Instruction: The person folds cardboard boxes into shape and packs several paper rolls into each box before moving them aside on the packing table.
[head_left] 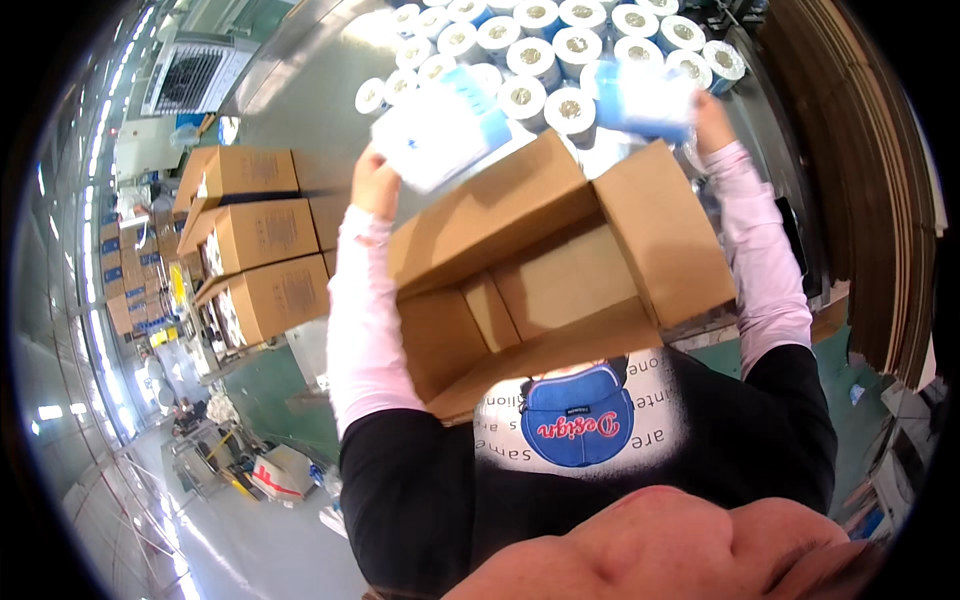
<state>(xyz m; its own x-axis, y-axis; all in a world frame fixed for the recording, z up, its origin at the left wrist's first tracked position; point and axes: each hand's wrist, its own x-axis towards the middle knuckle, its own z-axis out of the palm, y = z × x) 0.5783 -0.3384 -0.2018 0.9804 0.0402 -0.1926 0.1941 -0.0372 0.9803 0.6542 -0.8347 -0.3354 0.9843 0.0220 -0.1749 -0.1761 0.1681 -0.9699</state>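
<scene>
My left hand (376,182) is closed on the near-left end of a white and blue wrapped roll (440,130), tilted above the far left side of the open cardboard box. My right hand (713,125) grips the right end of another blue and white wrapped roll (645,98), which is smeared by motion. Between my forearms and against my body stands the box (665,235), its flaps up and its visible inside bare. Beyond it, several white rolls (532,60) stand on end close together, their round cores facing up.
Three cardboard boxes (270,230) stand in a row on the left. The metal table (320,110) runs along the far side. A tall stack of flat cardboard (840,150) borders the right. Back left is a grey fan unit (190,78); a cart (225,455) is on the floor.
</scene>
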